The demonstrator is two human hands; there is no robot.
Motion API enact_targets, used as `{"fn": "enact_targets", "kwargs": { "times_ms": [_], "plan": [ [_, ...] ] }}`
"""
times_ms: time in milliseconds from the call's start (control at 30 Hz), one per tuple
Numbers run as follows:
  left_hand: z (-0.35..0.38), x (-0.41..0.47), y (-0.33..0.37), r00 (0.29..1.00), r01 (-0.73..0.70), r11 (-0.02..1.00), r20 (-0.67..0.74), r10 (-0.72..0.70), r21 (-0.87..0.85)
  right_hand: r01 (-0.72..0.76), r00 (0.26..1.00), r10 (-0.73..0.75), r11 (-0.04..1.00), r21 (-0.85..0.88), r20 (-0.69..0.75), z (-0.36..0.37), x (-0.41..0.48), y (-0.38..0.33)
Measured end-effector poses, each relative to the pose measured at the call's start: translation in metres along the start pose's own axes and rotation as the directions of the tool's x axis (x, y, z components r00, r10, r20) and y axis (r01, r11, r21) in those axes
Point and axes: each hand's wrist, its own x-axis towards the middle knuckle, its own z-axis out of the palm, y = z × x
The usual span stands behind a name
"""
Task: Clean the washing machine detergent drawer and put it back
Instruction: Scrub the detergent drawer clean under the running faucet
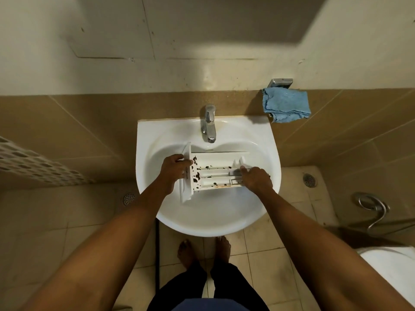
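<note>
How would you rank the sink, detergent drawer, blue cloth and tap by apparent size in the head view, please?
1. sink, clearly largest
2. detergent drawer
3. blue cloth, somewhat smaller than the drawer
4. tap, smallest

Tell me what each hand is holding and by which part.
Both hold the detergent drawer over the sink: the left hand grips its front panel, the right hand its rear end.

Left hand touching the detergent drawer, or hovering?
Touching. Head view: the left hand grips the detergent drawer by its front panel, fingers curled over the edge.
</note>
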Motion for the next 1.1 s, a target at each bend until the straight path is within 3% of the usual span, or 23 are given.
{"fn": "enact_targets", "kwargs": {
  "times_ms": [233, 400, 633, 900, 1100],
  "plan": [
    [-0.003, 0.003, -0.006, 0.998, 0.058, 0.998, 0.013, -0.058, -0.008, -0.046, 0.994, 0.042, 0.998, 0.039, 0.102, -0.006, 0.014, -0.001],
    [0.001, 0.003, -0.008, 0.999, 0.053, 0.998, -0.001, -0.053, 0.021, -0.068, 0.997, 0.063, 0.994, 0.089, 0.053, -0.009, 0.013, -0.007],
    [0.002, 0.0, 0.002, 0.991, 0.025, 0.994, -0.134, -0.01, 0.11, -0.092, 0.988, 0.103, 0.991, 0.095, -0.112, -0.02, 0.012, -0.008],
    [-0.013, -0.013, 0.024, 0.972, -0.02, 0.983, -0.225, 0.061, 0.182, 0.132, 0.987, -0.109, 0.972, 0.197, -0.121, -0.045, -0.002, -0.029],
    [-0.025, -0.036, 0.04, 0.966, -0.089, 0.928, -0.197, 0.169, 0.362, 0.367, 0.93, -0.352, 0.908, 0.2, -0.107, -0.054, -0.024, -0.041]
  ]
}}
